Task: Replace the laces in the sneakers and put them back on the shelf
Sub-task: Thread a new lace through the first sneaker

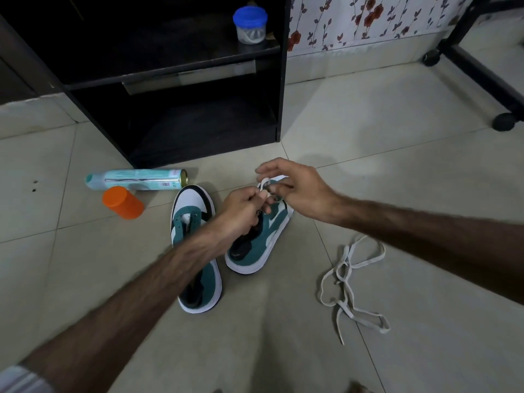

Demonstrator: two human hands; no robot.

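Observation:
Two green-and-white sneakers lie on the tiled floor. The left sneaker [189, 219] has bare eyelets and my left forearm crosses over it. My left hand [241, 212] hovers over the right sneaker [266, 236] and pinches a white lace [263, 184] above its tongue. From the right, my right hand [295, 188] holds the same lace loop between thumb and fingers. A loose pale lace [347, 282] lies tangled on the floor to the right. The black shelf unit [280, 89] stands behind the shoes.
A spray can [139, 180] lies on its side left of the shoes, with an orange-capped container [122, 204] beside it. A blue-lidded jar [250, 25] sits on the shelf. A black wheeled frame [482, 69] stands at the right.

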